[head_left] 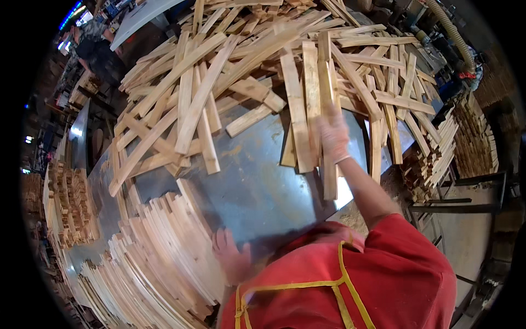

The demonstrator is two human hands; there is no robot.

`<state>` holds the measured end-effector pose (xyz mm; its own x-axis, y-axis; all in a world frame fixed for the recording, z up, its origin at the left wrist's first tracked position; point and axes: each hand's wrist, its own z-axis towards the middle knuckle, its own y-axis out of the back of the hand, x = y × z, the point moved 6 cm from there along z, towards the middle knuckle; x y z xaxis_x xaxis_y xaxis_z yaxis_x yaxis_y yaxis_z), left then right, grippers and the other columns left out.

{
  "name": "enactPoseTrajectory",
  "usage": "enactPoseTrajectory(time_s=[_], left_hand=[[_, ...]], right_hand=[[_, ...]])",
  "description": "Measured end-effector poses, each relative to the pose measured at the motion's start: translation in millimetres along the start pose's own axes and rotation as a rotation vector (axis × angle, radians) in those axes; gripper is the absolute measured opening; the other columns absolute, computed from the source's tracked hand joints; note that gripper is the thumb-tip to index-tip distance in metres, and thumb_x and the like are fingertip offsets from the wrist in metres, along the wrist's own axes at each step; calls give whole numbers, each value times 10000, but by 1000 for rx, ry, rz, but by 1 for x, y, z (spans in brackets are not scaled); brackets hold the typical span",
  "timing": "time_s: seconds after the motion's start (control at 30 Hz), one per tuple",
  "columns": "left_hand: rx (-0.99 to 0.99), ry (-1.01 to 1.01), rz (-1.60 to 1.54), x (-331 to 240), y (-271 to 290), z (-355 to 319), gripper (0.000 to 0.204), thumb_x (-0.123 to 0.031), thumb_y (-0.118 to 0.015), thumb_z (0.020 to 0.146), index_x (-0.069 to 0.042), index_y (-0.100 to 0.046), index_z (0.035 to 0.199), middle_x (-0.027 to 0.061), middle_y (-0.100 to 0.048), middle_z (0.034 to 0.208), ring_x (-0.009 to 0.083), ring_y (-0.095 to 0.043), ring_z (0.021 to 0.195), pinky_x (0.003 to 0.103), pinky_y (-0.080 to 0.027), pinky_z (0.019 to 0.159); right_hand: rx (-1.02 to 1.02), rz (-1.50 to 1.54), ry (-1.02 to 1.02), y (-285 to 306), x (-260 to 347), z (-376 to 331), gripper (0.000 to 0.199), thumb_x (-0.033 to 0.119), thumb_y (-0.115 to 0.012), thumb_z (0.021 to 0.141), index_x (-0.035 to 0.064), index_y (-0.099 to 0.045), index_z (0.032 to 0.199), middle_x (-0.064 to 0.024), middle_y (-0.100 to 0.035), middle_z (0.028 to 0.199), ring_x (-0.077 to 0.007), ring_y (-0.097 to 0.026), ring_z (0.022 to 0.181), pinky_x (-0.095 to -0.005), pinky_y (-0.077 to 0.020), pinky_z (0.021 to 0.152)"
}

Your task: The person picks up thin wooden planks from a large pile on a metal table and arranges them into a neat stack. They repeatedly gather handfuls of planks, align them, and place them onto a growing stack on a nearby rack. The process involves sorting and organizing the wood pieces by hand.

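Your right hand (333, 134), its grip too blurred to tell, is nearer, on the plank (330, 183) running vertically right of centre, while your left hand (232, 255) spreads its fingers at lower centre.

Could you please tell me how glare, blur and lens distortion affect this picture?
Head view: white glare on the metal tabletop beside the right forearm; head view: right hand smeared, probably by motion; head view: stacked boards at lower left look curved by the fisheye, with black corners around the image.

Narrow tan wooden slats (330, 183) lie overlapping, many crossed at angles.
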<state>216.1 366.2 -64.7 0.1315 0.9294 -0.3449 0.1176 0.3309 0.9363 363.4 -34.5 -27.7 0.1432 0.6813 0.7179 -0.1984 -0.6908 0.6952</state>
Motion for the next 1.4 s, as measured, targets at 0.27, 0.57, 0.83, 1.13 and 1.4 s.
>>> enactPoseTrajectory(time_s=[0.27,0.57,0.83,1.13,1.4], left_hand=[[258,-13,-484,-186,-122,240,952,-397,-790,887,64,-361,1601,327,-415,1626,465,-430,1496,476,-375,1240],[687,218,-1419,-225,-111,242,521,-266,-774,963,-48,-622,1411,71,-727,1246,195,-702,1132,391,-581,1013],[514,133,-1155,-99,-74,110,637,-283,-760,979,-25,-529,1514,88,-687,1343,172,-682,1170,346,-576,991],[367,291,-1765,-30,-46,-120,854,-113,-841,863,-2,-410,1591,64,-642,1362,180,-641,1220,345,-528,1055],[295,288,231,-26,-10,-120,828,-495,-729,941,-103,-423,1603,209,-705,1063,356,-733,958,479,-575,836]], right_hand=[[-182,928,-437,32,-174,64,691,354,-739,987,-22,-471,1502,-131,-705,1255,-209,-677,1173,-340,-554,1014],[206,1625,-500,-30,-138,14,532,225,-785,967,50,-578,1425,-130,-698,1325,-298,-691,1204,-505,-578,1063],[-63,1339,-736,-41,-122,6,361,85,-739,969,54,-662,1321,-137,-740,1218,-316,-714,1141,-468,-599,1024],[-78,1159,-262,-67,-22,-78,606,-40,-710,900,24,-519,1472,-121,-690,1211,-250,-692,990,-389,-604,854],[212,293,-231,-194,48,-160,544,124,-674,916,33,-475,1414,-295,-709,1198,-456,-704,1119,-503,-534,999]])
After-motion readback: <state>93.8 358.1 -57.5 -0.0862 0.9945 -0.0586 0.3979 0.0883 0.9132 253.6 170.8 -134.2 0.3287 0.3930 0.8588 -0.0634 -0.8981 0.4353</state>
